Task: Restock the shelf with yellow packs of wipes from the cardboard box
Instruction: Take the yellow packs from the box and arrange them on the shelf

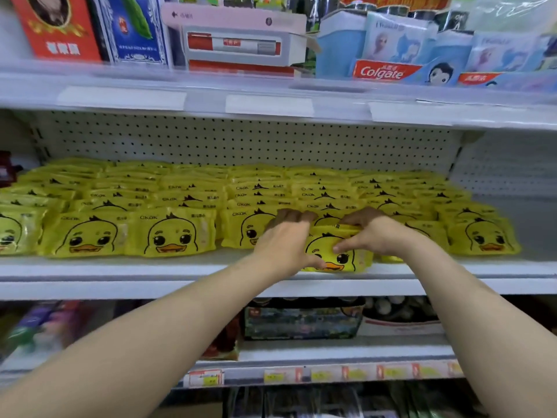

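One yellow pack [327, 251]; left grip [286, 241], right grip [373, 236] both holding

A single view is supplied, taken by a wide-angle camera worn on the head. It is directed forward and slightly downward at a shop shelf [120, 268], which is faced squarely and seen from close by, within arm's reach. Both forearms are seen entering from the bottom edge, and the left hand [283, 245] and right hand [370, 236] are caught just right of centre, holding a yellow pack [334, 254]. The upper shelf [271, 86] is cut off along the top of the frame, and the lower shelf [331, 354] is looked down upon. The left and lower margins are blurred.
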Motion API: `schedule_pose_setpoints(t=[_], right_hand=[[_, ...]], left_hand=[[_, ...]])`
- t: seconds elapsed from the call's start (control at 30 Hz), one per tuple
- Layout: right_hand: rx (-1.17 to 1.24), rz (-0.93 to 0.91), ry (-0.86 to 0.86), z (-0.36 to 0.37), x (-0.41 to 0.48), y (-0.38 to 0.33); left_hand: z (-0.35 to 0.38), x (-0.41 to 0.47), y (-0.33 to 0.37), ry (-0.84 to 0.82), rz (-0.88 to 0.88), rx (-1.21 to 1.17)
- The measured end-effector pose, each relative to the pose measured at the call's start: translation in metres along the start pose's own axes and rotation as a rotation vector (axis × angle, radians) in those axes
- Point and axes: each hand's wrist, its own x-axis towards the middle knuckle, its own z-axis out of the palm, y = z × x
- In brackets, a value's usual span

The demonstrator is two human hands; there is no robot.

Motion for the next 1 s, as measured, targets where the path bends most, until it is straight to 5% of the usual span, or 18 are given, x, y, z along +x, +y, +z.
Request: schedule_pose_setpoints(t=[0.33, 0.6, 0.77, 1.0], right_hand=[[0.098, -0.249, -0.008, 0.049, 0.045, -0.063], [-0.170, -0.456, 0.046, 0.065, 0.046, -0.073], [-0.434, -0.419, 0.126, 0.069, 0.043, -0.078], [-0.476, -0.233, 0.173, 0.069, 0.006, -0.104]], left_hand=[[-0.008, -0.018, -0.069, 0.088, -0.148, 0.287], [-0.005, -0.015, -0.094, 0.142, -0.202, 0.366], [-0.007, -0.016, -0.091, 0.116, -0.220, 0.335], [-0.035, -0.045, -0.094, 0.072, -0.248, 0.264]])
